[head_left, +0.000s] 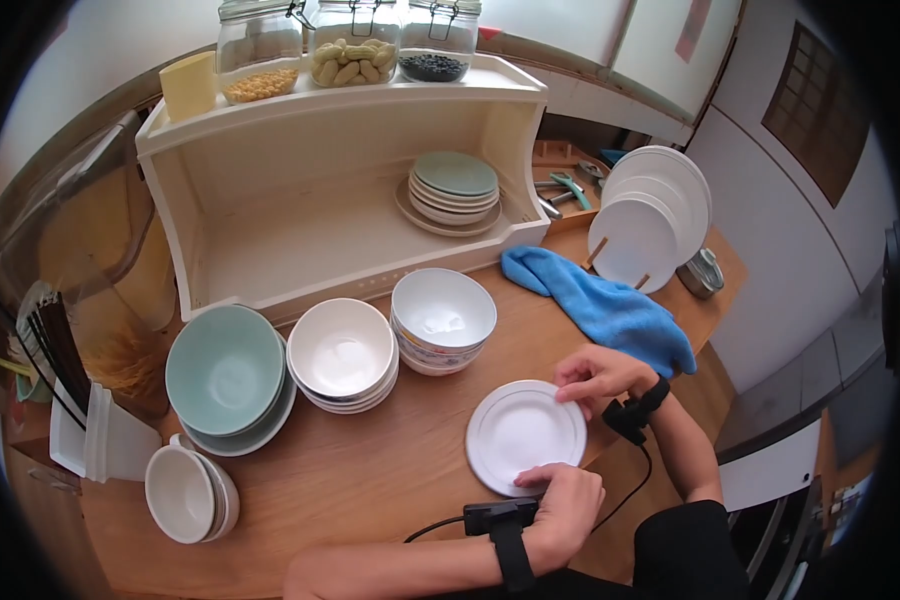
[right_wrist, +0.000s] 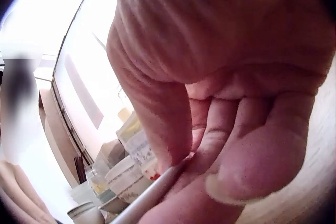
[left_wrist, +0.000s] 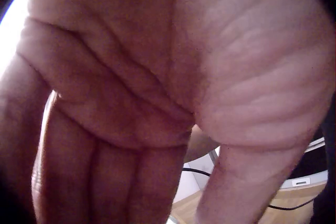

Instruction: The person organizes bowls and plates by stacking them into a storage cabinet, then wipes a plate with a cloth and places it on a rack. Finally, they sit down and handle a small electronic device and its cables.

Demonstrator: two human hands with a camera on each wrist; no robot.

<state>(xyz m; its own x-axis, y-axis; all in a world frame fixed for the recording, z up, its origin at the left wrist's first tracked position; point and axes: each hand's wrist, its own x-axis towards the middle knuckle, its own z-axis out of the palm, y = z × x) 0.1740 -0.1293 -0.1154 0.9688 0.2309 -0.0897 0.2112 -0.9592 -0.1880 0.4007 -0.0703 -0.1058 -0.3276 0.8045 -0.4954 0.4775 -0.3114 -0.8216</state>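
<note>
A small white plate [head_left: 525, 437] with a thin ring near its rim is between my two hands, near the front edge of the counter. My right hand [head_left: 603, 376] pinches its far right rim; in the right wrist view the thin plate edge [right_wrist: 149, 198] runs between thumb and fingers. At the near rim my left hand [head_left: 568, 508] grips the plate, one digit lying over its upper face. The left wrist view is filled by my left palm [left_wrist: 121, 77], and the fingertips fall outside it. A blue cloth [head_left: 605, 305] lies just beyond my right hand.
White bowls [head_left: 342, 350], patterned bowls [head_left: 443, 315], green bowls [head_left: 225, 370] and cups [head_left: 185, 495] stand stacked on the wooden counter [head_left: 350, 490]. Behind them, a cream shelf [head_left: 280, 225] holds stacked small plates [head_left: 455, 180], with jars [head_left: 355, 50] on top. Larger plates [head_left: 640, 240] stand upright at right.
</note>
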